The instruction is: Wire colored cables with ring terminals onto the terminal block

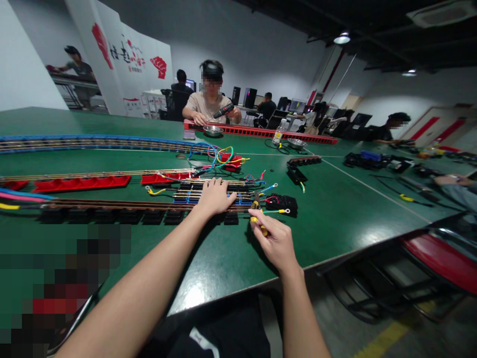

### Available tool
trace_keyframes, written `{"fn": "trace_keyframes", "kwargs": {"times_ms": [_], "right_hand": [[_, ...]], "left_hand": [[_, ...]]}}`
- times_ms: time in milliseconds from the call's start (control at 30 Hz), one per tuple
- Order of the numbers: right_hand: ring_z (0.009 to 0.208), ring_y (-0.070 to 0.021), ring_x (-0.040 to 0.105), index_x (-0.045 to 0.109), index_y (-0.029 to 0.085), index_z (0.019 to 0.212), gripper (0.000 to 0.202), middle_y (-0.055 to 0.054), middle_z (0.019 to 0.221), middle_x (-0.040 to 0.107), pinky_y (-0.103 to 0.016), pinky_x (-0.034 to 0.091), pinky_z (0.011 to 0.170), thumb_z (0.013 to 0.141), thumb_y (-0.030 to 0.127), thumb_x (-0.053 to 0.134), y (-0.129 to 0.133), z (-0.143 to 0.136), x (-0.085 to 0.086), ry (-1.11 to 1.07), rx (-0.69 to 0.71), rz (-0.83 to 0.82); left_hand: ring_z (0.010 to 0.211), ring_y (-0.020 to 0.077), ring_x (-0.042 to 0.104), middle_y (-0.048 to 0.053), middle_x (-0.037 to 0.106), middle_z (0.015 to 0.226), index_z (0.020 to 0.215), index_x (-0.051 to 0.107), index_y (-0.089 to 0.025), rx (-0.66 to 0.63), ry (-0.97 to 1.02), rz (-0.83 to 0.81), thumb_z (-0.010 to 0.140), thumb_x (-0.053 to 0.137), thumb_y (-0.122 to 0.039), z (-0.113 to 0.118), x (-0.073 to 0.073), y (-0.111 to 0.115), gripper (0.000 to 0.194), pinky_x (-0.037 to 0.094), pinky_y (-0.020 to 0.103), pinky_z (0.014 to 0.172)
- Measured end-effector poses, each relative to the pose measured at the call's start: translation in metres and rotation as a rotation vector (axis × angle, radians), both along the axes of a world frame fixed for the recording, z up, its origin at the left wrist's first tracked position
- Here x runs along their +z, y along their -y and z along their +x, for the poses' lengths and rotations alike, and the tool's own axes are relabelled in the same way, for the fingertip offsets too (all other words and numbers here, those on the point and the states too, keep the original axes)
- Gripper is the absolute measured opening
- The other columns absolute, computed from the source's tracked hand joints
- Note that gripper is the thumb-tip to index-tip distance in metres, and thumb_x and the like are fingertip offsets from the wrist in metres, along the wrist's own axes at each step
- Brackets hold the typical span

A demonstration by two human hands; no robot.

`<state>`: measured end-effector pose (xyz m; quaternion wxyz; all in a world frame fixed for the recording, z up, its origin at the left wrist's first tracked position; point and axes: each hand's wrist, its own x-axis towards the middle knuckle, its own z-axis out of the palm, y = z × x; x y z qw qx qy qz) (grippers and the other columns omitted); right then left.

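Observation:
My left hand (216,197) lies palm down across the long conductor rails, fingers stretched out and a little apart. Under and beside it run copper-coloured strips on black supports (141,217) and a short blue section (244,199). Just right of it, my right hand (275,239) is closed round yellow-handled pliers (264,230). Their dark jaws point away from me at the rail ends; whether they grip anything I cannot make out. Close to the jaws lie a green-yellow wire with a ring terminal (283,211) and a black end piece (285,203) with red wires.
Red troughs (82,183) and a blue rail (93,143) lie farther back on the green table (335,209). Coloured wires loop over a red connector (231,160). Across the table a person (210,102) holds a power screwdriver (224,110). A red stool (443,258) stands at right.

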<state>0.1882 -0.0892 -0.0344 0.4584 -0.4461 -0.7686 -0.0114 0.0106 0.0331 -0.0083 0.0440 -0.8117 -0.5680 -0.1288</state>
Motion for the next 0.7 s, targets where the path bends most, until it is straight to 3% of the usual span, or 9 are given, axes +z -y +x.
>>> {"fn": "trace_keyframes", "kwargs": {"times_ms": [233,700], "right_hand": [[0.070,-0.0093,0.068,0.066,0.022,0.119,0.033,0.001,0.084,0.073,-0.018,0.052,0.070,0.086,0.018,0.063,-0.0002,-0.0028,-0.0033,-0.073,-0.011,0.015],[0.060,-0.0077,0.063,0.068,0.019,0.113,0.028,0.003,0.073,0.069,-0.018,0.050,0.064,0.085,0.020,0.066,0.0037,-0.0046,0.0029,-0.094,-0.058,0.054]], "left_hand": [[0.132,0.0346,0.042,0.016,0.051,0.140,0.132,0.052,-0.013,-0.003,0.006,0.016,0.095,0.037,-0.053,-0.0003,-0.0015,-0.0006,0.057,0.031,0.048,0.109],[0.131,0.0344,0.043,0.016,0.050,0.140,0.133,0.052,-0.012,-0.015,0.014,0.023,0.095,0.038,-0.052,-0.0008,-0.0012,-0.0005,0.056,0.032,0.049,0.108]]}}
